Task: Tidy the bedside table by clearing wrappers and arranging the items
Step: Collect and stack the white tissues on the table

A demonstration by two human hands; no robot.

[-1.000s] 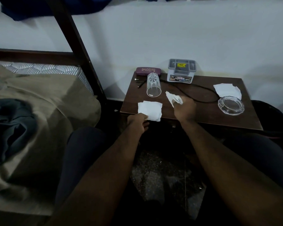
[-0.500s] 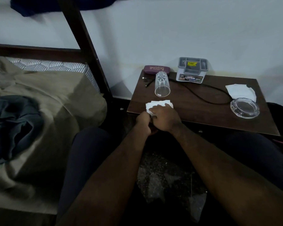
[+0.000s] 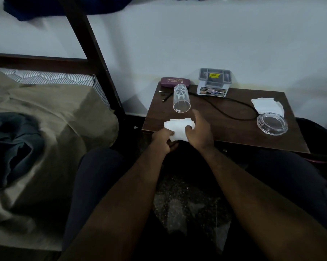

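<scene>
The bedside table [image 3: 234, 129], dark brown wood, stood right of the frame's centre against a pale wall [image 3: 196, 44]. At its front left corner, just left of centre in the frame, lay a white wrapper [image 3: 178, 128], creased and partly hanging over the table's near edge. Both hands were on it. The left hand [image 3: 163, 140] had its fingers curled, pinching the wrapper's lower left edge from below the table's rim. The right hand [image 3: 199, 131] gripped the wrapper's right side, thumb laid on top of the paper and the forefinger reaching up the frame toward the glass (the other fingers were hidden under the palm).

Just above the wrapper a clear drinking glass [image 3: 181, 99] lay on its side, its open mouth toward the camera. Behind it, against the wall, sat a maroon spectacle case [image 3: 175, 82], and to the right of that a grey compartmented box [image 3: 214, 81] with a yellow label. A black cable [image 3: 228, 110] ran from beside the glass across the tabletop toward the right. At the table's right end a second white sheet [image 3: 268, 106] lay flat, with a clear glass ashtray [image 3: 271, 124] overlapping its lower edge.

On the left of the frame a bed [image 3: 46, 119] carried an olive blanket and a heap of dark cloth [image 3: 10, 140].
</scene>
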